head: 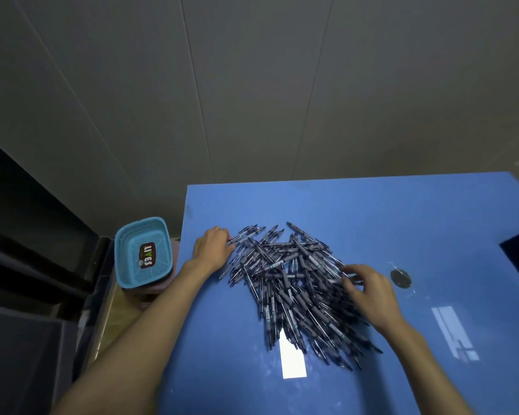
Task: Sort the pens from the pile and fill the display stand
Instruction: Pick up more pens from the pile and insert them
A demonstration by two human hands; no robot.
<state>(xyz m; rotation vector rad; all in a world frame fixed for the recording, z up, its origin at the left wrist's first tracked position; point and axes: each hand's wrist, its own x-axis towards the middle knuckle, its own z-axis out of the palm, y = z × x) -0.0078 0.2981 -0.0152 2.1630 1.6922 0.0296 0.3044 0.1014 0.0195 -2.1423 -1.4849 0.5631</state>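
gathering heap of dark slim plastic pens (pixel 294 292) on blue tabletop (pixel 372 211) | left hand (pixel 212 250) fingers curled, grip unclear | right hand (pixel 369 290) fingers spread, pressing pens | advice: align tips, lift few

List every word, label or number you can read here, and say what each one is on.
"UYES": on the dark label inside the light blue basket, left of the blue table; the lettering runs sideways in this view.
Small print beneath that word on the same label: too small to read.
Markings on the barrels in the pile of pens: too small and blurred to read.
No other text shows.
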